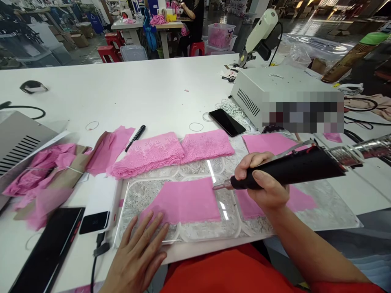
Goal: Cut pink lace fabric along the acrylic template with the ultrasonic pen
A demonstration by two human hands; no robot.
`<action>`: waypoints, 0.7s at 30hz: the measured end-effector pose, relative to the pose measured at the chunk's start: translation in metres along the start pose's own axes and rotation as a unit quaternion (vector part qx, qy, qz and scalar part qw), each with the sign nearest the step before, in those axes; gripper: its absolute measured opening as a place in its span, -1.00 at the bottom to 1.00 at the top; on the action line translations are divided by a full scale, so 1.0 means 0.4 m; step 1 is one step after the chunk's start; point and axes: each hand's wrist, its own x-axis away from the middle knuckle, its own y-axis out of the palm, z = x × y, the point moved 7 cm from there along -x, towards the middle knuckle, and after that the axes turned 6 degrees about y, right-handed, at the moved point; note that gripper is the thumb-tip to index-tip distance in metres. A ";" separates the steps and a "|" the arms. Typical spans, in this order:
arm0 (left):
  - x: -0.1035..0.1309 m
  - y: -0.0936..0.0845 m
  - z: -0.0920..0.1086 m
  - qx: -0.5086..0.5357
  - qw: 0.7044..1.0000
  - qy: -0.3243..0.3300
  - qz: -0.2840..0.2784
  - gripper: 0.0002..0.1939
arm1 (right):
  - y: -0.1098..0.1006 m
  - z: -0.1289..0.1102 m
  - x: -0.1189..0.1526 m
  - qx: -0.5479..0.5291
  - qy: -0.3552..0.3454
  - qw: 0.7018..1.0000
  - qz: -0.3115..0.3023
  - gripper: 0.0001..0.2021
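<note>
My right hand (269,181) is closed around a black handheld ultrasonic welder (293,167). Its narrow metal tip points left and meets the right edge of a flat pink fabric piece (195,201), near the upper corner. My left hand (139,248) lies flat with fingers apart, its fingertips at the lower left edge of that piece. Under the fabric is a clear plastic sheet (232,211) over a grey marbled surface. More pink fabric (269,142) lies to the right, partly hidden behind the tool and my right hand.
Behind the piece lie two stacks of pink lace (152,152), (207,145), a pen (135,137) and a phone (227,122). A grey machine box (253,99) stands back right. At left are a white power bank (100,199), a black slab (47,248) and bundled pink fabric (51,167). Someone sits at a far table.
</note>
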 end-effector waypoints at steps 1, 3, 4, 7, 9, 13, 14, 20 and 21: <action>0.000 -0.002 -0.001 0.004 1.000 -0.004 0.004 -0.54 | -0.002 -0.004 -0.001 0.002 -0.001 1.000 0.003 -0.89; 0.001 -0.003 -0.002 0.005 1.000 -0.007 0.002 -0.54 | -0.007 -0.013 0.002 0.003 0.001 1.000 0.009 -0.88; 0.002 -0.003 -0.003 0.001 1.000 -0.007 0.000 -0.53 | -0.009 -0.017 0.005 0.001 0.005 1.000 0.008 -0.87; 0.002 0.000 0.002 -0.015 0.999 0.017 -0.023 -0.47 | -0.010 -0.024 0.023 -0.012 0.027 1.000 -0.009 -0.87; 0.001 -0.003 0.002 -0.011 1.000 0.013 -0.015 -0.47 | -0.009 -0.026 0.037 -0.016 0.040 0.999 -0.022 -0.88; -0.003 -0.007 0.003 0.005 1.000 -0.017 0.010 -0.47 | -0.007 -0.027 0.050 -0.008 0.040 0.999 -0.025 -0.86; -0.004 -0.007 0.003 0.007 1.000 -0.022 0.012 -0.46 | -0.007 -0.027 0.049 -0.003 0.037 0.999 -0.022 -0.86; -0.007 -0.007 0.008 -0.003 1.000 -0.007 0.000 -0.46 | -0.006 -0.025 0.042 0.010 0.030 0.999 -0.019 -0.84; -0.007 -0.008 0.006 -0.003 1.000 -0.008 0.002 -0.46 | -0.005 -0.024 0.042 0.004 0.027 0.999 -0.021 -0.85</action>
